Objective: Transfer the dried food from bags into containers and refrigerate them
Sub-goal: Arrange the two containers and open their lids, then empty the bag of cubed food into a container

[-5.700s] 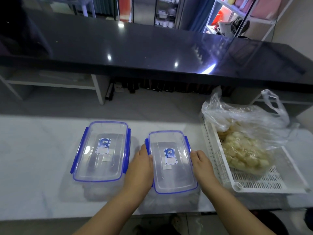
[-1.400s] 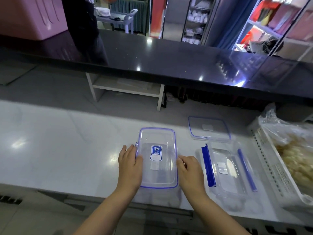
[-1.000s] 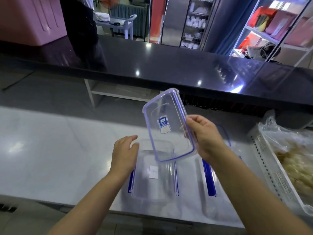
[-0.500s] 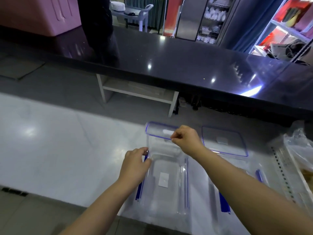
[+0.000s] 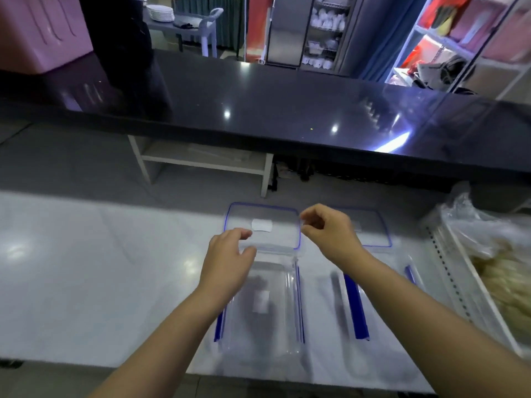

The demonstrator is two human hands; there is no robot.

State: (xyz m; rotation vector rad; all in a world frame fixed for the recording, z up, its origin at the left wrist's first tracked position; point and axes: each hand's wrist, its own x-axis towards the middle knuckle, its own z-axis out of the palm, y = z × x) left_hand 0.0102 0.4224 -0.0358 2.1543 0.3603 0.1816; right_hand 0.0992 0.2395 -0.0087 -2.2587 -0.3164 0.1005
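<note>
Container (image 5: 277, 328) bears white label (image 5: 261, 301); lid (image 5: 283, 235) behind.

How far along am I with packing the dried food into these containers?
Done: left container and right container are open, left lid and right lid lying behind them. In hand: right grip at the left lid's corner, hold unclear. Left: food is bagged in the basket; filling, closing, refrigerating.
</note>
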